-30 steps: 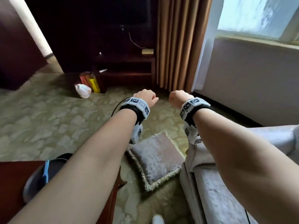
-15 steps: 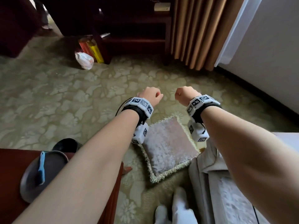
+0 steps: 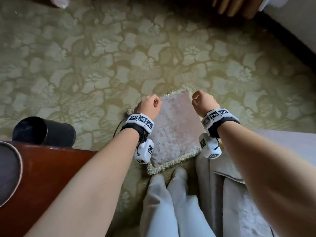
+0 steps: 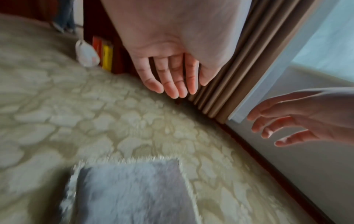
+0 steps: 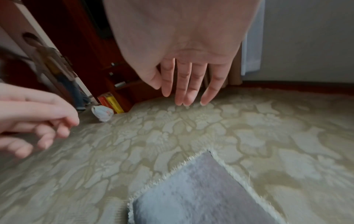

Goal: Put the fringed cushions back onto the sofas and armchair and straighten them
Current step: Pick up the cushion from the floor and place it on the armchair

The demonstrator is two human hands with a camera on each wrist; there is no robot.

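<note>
A square mauve velvet cushion [image 3: 174, 129] with a pale fringe lies flat on the patterned carpet, just ahead of my feet and beside the sofa [image 3: 242, 207]. My left hand [image 3: 149, 105] hovers above its far left edge, my right hand [image 3: 203, 101] above its far right corner. Neither touches it. In the left wrist view the left fingers [image 4: 172, 78] hang straight and hold nothing, the cushion [image 4: 130, 192] below them. In the right wrist view the right fingers [image 5: 187, 84] also hang straight and empty over the cushion [image 5: 203, 194].
A dark wooden table [image 3: 51, 177] with a dark tray [image 3: 8, 171] stands at my left, a black bin [image 3: 44, 130] beyond it. Brown curtains [image 4: 247, 63] and a dark skirting board [image 3: 287, 38] run along the far right. A white bag [image 5: 102, 112] lies by a cabinet.
My view has tilted down toward the floor. Both hands have dropped from chest height to just above the cushion's far edge.
</note>
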